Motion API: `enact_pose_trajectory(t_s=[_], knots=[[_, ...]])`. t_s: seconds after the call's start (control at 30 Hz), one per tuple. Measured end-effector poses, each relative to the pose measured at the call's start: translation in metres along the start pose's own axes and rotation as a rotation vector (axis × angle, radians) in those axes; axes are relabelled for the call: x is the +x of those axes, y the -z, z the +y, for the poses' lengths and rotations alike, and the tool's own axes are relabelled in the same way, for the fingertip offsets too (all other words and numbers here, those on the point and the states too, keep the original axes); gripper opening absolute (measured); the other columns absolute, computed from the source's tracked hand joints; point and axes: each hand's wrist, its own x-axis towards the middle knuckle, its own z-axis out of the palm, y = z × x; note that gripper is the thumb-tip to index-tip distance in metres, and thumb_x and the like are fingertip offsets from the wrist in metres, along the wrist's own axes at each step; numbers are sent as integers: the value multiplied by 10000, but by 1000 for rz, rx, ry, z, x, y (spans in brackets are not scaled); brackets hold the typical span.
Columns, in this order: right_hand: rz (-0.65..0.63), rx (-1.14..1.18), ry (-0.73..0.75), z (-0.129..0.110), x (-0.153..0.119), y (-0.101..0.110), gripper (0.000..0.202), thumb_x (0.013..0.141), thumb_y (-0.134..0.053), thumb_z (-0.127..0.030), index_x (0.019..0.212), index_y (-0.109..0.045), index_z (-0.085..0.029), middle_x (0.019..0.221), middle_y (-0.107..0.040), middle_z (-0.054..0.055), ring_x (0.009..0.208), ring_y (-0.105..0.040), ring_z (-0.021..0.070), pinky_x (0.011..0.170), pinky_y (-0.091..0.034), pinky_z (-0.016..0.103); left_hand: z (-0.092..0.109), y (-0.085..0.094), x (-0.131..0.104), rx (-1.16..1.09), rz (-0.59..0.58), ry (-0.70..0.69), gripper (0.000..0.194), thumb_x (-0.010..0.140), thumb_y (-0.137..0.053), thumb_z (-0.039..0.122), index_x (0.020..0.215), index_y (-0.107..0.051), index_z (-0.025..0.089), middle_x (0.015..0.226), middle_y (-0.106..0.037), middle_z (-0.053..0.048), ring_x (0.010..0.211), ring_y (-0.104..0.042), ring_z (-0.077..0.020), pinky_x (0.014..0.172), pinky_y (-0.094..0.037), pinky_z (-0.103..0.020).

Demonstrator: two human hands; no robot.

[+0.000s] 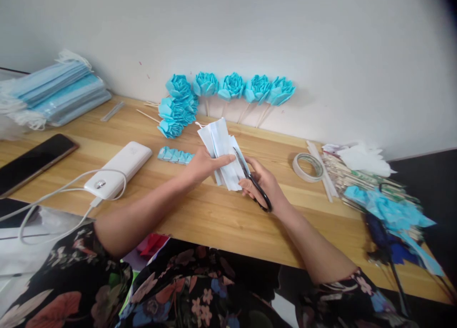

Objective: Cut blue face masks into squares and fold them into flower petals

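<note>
While your left grip (203, 166) pinches a pale mask (221, 136) above the desk (200, 218), your right grip (266, 181) holds black-handled scissors (263, 197), their blades (241, 161) against the mask; blue flowers (232, 86) lean against the wall (321, 56).

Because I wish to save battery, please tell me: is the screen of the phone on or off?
It appears off: the phone shows a plain black face with nothing lit.

Scissors (249, 173), phone (37, 162), power bank (124, 163), tape roll (303, 176): one each
</note>
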Motion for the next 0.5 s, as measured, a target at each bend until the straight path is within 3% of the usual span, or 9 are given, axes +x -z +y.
enact_pose_trajectory(t_s=[0.2, 0.5], knots=[[21, -5, 3, 0, 1, 0, 819, 755, -776, -494, 1440, -481, -156, 584, -554, -81, 445, -505, 97, 460, -446, 238, 2, 3, 2, -37, 37, 14, 401, 750, -810, 435, 994, -709, 133, 972, -751, -120, 883, -712, -272, 825, -561, -400], [-35, -141, 114, 6, 4, 7, 840, 800, -688, -643, 1464, -451, -185, 704, -596, -28, 534, -545, 123, 477, -417, 241, 6, 7, 9, -122, 65, -47, 406, 668, -846, 319, 986, -670, 137, 957, -732, -66, 897, -683, -224, 890, -532, -368]])
